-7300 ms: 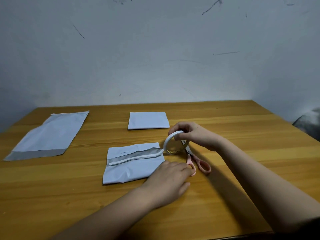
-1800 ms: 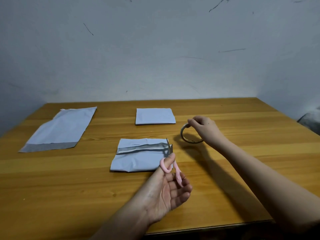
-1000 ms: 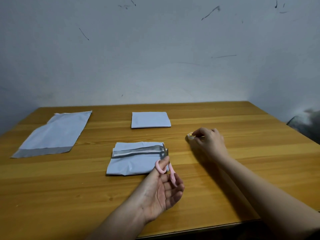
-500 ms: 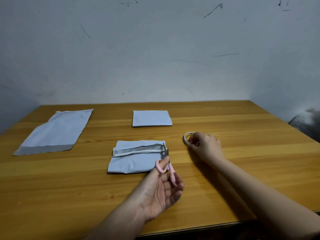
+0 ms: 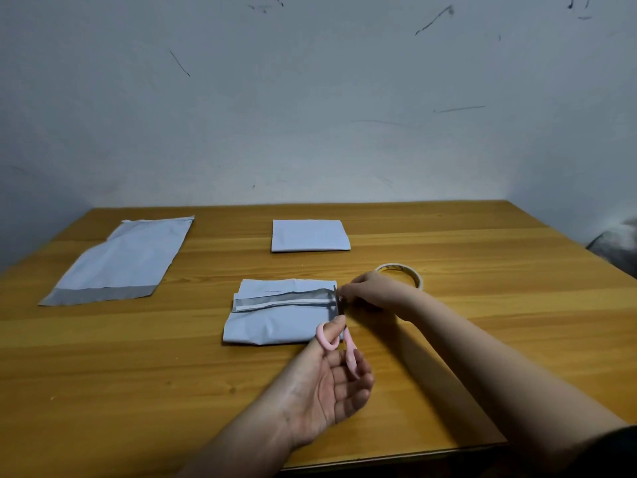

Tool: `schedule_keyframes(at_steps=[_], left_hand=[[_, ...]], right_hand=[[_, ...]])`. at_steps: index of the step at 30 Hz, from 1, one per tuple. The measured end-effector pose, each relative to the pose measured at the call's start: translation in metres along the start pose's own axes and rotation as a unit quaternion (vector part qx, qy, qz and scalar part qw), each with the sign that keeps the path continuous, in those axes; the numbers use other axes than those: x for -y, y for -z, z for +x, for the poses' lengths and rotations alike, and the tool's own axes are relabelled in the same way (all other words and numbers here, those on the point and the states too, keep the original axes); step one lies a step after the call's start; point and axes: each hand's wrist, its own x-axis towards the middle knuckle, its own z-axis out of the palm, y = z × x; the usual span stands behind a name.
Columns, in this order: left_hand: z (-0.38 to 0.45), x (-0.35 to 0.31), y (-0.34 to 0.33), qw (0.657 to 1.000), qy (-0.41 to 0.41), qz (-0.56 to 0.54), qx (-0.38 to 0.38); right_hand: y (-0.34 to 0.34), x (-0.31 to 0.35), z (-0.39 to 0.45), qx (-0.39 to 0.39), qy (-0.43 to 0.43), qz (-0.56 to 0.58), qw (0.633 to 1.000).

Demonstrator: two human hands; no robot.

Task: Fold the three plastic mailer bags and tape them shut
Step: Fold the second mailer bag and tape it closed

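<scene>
Left grip (image 5: 331, 381) holds pink scissors (image 5: 339, 334) at folded bag's (image 5: 279, 312) right edge; right grip (image 5: 368, 291) pinches there.

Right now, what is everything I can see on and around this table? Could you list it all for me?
folded mailer bag with tape strip: 1, pale blue-white with a grey band, near centre of the table.
folded mailer bag: 1, pale blue-white, far centre of the table.
unfolded mailer bag: 1, pale blue-white with a grey flap, flat at far left.
tape roll: 1, whitish, flat on the table behind the right hand.
scissors: 1, pink handles, blades at the taped bag's right edge.
table: 1, orange-brown wood.
wall: 1, grey-white, scuffed.
left hand: 1, holds the scissors.
right hand: 1, fingertips at the tape end by the blades; whether they pinch it is unclear.
</scene>
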Motion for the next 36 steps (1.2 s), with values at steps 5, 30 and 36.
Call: schedule_keyframes(at_steps=[5, 30, 36], left_hand=[[-0.001, -0.001, 0.002, 1.0, -0.007, 0.007, 0.001], [-0.014, 0.001, -0.001, 0.999, -0.002, 0.042, 0.024], [-0.017, 0.0, 0.003, 0.999, -0.001, 0.037, 0.017]], right_hand=[[0.002, 0.008, -0.004, 0.028, -0.021, 0.021, 0.999], [0.004, 0.015, -0.005, 0.04, -0.034, 0.022, 0.998], [0.002, 0.007, 0.0, 0.021, -0.005, 0.033, 0.999]])
